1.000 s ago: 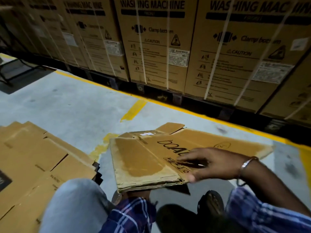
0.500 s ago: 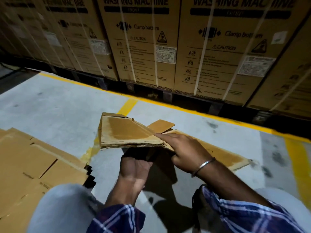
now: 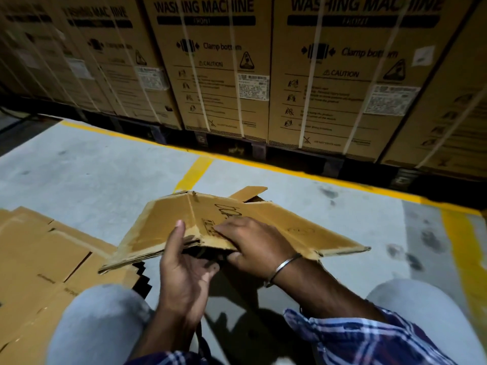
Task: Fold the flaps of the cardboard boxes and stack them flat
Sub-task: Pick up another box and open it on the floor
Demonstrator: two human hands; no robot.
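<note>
Here, head view: flattened cardboard box (image 3: 237,227), long axis left to right, held above the floor. Left hand (image 3: 184,270) grips its near edge from beneath, thumb on top; right hand (image 3: 253,241) pinches that edge alongside. Flat stack (image 3: 52,259) lies left, nearer the left hand.

flattened brown box (image 3: 237,225) held aloft, creased

A dim warehouse with a grey concrete floor (image 3: 92,175). A yellow painted line (image 3: 263,160) crosses the floor. Just behind the line stands a row of tall strapped cartons (image 3: 210,75) printed "WASHING MACHINE", resting on dark pallets (image 3: 303,156). A short yellow stripe (image 3: 193,173) branches from the line towards the viewer.
</note>
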